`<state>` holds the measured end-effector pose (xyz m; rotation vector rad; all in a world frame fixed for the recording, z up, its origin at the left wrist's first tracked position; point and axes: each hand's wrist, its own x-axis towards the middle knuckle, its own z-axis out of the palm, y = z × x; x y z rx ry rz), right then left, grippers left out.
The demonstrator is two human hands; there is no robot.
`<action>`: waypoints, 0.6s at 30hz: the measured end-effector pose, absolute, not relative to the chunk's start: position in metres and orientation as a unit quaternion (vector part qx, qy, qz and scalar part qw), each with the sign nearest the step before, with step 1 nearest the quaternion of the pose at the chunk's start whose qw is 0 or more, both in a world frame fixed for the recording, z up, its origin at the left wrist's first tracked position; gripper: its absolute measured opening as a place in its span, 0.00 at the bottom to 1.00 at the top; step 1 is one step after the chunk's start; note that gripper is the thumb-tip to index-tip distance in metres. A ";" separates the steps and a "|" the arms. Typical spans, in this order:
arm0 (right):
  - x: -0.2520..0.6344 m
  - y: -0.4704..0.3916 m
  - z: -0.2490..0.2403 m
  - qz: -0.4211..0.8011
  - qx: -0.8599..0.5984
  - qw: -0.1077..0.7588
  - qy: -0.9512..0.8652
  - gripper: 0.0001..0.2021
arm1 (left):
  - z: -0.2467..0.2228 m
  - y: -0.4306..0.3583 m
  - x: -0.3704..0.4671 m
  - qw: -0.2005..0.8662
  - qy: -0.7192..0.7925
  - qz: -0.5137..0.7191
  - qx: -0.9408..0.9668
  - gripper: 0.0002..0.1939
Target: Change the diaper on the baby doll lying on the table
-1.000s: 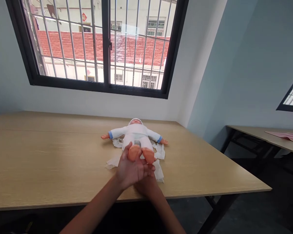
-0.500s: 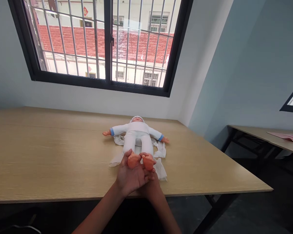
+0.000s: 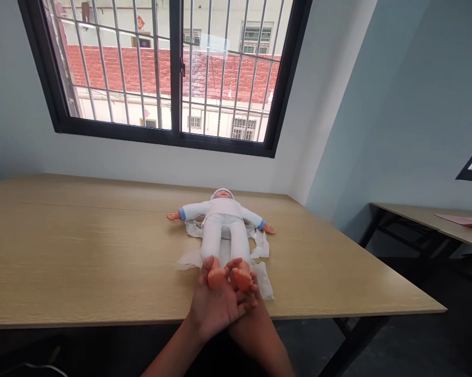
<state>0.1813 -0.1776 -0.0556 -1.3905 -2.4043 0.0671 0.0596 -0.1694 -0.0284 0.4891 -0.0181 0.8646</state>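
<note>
A baby doll (image 3: 226, 207) in white clothes with blue cuffs lies on its back on the table, head towards the window, arms spread. Its bare feet point at me. My left hand (image 3: 214, 306), palm up, grips the feet, its thumb beside the foot on the left and its fingers reaching between and under them. My right hand (image 3: 255, 314) is partly hidden behind the left one, its fingers closed about the foot on the right. Under the doll lies a thin white cloth (image 3: 262, 280), its rumpled edges showing at both sides.
The wooden table (image 3: 102, 251) runs beneath a barred, dark-framed window (image 3: 176, 136). Its front edge is close to me. At the right stands a second table (image 3: 412, 220) with a pink cloth (image 3: 463, 221) on it.
Both hands have come down towards the table's front edge with the doll's feet. The legs now look longer and straighter. The view has shifted slightly.
</note>
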 end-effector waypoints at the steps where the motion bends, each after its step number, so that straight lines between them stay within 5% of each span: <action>1: 0.190 -0.184 -0.057 0.047 -0.487 0.172 -0.855 0.32 | -0.035 -0.171 0.060 0.880 -0.013 0.414 0.233 0.26; 7: 0.251 -0.208 -0.057 0.212 -0.469 0.216 -0.830 0.28 | -0.058 -0.178 0.059 0.884 -0.024 0.412 0.218 0.29; 13: 0.269 -0.187 -0.055 0.172 -0.543 0.376 -0.731 0.23 | -0.059 -0.204 0.057 0.875 0.007 0.430 0.224 0.30; 18: 0.248 -0.170 -0.041 0.186 -0.548 0.429 -0.694 0.23 | -0.045 -0.230 0.036 0.876 0.063 0.358 0.316 0.32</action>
